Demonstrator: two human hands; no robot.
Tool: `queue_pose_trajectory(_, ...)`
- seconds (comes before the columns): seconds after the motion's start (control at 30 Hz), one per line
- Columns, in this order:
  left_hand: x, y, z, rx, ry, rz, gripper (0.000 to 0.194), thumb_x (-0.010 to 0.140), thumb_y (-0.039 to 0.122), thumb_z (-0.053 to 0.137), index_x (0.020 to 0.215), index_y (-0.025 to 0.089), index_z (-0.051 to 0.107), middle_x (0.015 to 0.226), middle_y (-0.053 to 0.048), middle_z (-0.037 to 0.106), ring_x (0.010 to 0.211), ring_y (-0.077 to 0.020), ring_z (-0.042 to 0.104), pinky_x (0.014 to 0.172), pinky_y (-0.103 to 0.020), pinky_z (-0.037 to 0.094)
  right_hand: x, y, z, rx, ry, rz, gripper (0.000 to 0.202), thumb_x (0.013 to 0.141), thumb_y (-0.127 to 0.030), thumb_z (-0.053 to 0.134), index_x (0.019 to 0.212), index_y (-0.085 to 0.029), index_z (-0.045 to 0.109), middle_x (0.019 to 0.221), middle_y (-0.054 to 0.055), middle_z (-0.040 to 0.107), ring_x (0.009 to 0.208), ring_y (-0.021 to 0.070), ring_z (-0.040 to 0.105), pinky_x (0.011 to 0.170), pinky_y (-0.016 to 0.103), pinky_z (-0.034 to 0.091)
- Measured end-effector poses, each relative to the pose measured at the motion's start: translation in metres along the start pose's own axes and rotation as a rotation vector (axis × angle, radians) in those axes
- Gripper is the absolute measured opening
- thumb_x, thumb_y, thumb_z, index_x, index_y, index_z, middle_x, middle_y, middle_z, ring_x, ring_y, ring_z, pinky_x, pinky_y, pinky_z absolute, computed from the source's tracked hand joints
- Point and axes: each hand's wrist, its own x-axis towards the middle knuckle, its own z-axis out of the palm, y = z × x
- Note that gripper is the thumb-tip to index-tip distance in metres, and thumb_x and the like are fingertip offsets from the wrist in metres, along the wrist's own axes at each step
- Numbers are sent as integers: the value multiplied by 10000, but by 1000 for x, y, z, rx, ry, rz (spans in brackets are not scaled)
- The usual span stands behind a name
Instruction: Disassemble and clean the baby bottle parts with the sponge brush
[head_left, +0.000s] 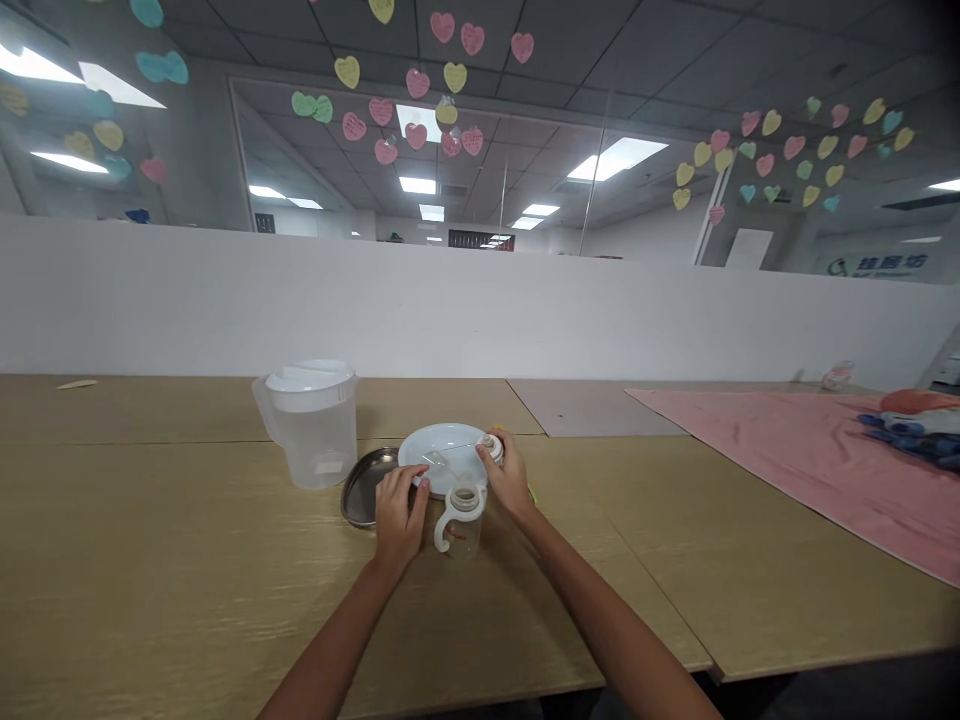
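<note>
My right hand (504, 472) is closed around a white cap (492, 446) with a thin clear straw that points left over a white plate (442, 440). At the plate's left edge is my left hand (401, 508), its fingers bent near the straw's far end; whether it grips anything is too small to tell. Between my hands, nearer to me, stands an uncapped clear bottle (463, 530) with a white looped handle. A round metal dish (363, 490) lies beside my left hand, partly under the plate's edge.
A lidded translucent pitcher (321, 430) stands left of the metal dish. Pink cloth (787, 450) covers the table's right side, with blue and orange fabric (919, 425) on it. A low white wall (450, 310) runs behind the wooden table (187, 580).
</note>
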Motion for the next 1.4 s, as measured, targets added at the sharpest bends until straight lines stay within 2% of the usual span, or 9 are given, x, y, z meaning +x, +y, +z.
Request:
queue_pose_trajectory(0.1, 0, -1, 1, 11, -2, 9, 288, 908, 360, 369, 976, 193, 593, 966, -57, 632, 925, -204, 542, 838, -358, 381, 0, 0, 0, 4, -11, -21, 383, 816, -406, 529, 1111, -165, 577, 1108, 98, 618, 1013, 224, 559, 910, 372, 417)
queue_pose_trajectory(0.23, 0, -2, 2, 37, -19, 29, 259, 898, 350, 399, 983, 194, 589, 963, -56, 630, 922, -206, 540, 825, -355, 380, 1, 0, 0, -59, -31, -16, 333, 764, -415, 592, 1003, -195, 667, 1001, 88, 663, 980, 246, 565, 904, 404, 422)
queue_pose_trajectory(0.37, -1, -3, 3, 61, -28, 51, 240, 894, 328, 412, 983, 192, 588, 950, -55, 634, 906, -204, 545, 815, -353, 385, 2, 4, 3, 24, -64, 43, 318, 720, -346, 622, 1001, -204, 661, 1048, 77, 651, 1008, 237, 567, 931, 414, 418)
queue_pose_trajectory(0.47, -1, -4, 3, 80, -31, 76, 230, 894, 313, 415, 978, 194, 594, 948, -53, 640, 905, -202, 548, 813, -351, 388, 0, 5, 5, 73, -90, 0, 304, 699, -292, 627, 990, -208, 648, 1117, 72, 602, 1064, 220, 545, 970, 395, 396)
queue_pose_trajectory(0.63, 0, -5, 4, 113, -41, 115, 241, 900, 303, 410, 984, 201, 611, 942, -51, 650, 899, -197, 559, 803, -342, 395, -4, -6, 5, 36, -115, -19, 308, 678, -322, 663, 964, -209, 641, 1016, 61, 574, 934, 194, 576, 864, 352, 465)
queue_pose_trajectory(0.8, 0, -7, 6, 134, -46, 134, 279, 895, 340, 419, 1045, 201, 609, 959, -64, 655, 909, -207, 566, 819, -354, 404, -8, -25, 3, 79, -220, 0, 296, 671, -366, 684, 914, -198, 664, 931, 52, 645, 880, 193, 598, 832, 335, 475)
queue_pose_trajectory(0.9, -1, -9, 6, 112, -73, 177, 339, 888, 378, 420, 1127, 199, 579, 1032, -78, 648, 964, -219, 563, 866, -374, 401, -11, -32, 5, 72, -235, 43, 309, 647, -389, 706, 882, -192, 680, 895, 51, 675, 845, 196, 604, 807, 334, 476)
queue_pose_trajectory(1.1, -3, -12, 6, 71, -112, 260, 415, 902, 386, 361, 1213, 176, 536, 1152, -112, 616, 1059, -231, 551, 911, -383, 403, -13, -34, 8, 152, -292, 56, 329, 631, -399, 730, 881, -187, 708, 858, 49, 677, 814, 185, 607, 711, 293, 484)
queue_pose_trajectory(1.4, -3, -15, 9, 96, -100, 254, 458, 873, 429, 424, 1233, 162, 514, 1159, -121, 620, 1064, -232, 566, 913, -376, 427, -14, -34, 9, 250, -320, 15, 281, 633, -386, 742, 845, -201, 736, 841, 61, 677, 834, 199, 628, 754, 326, 510)
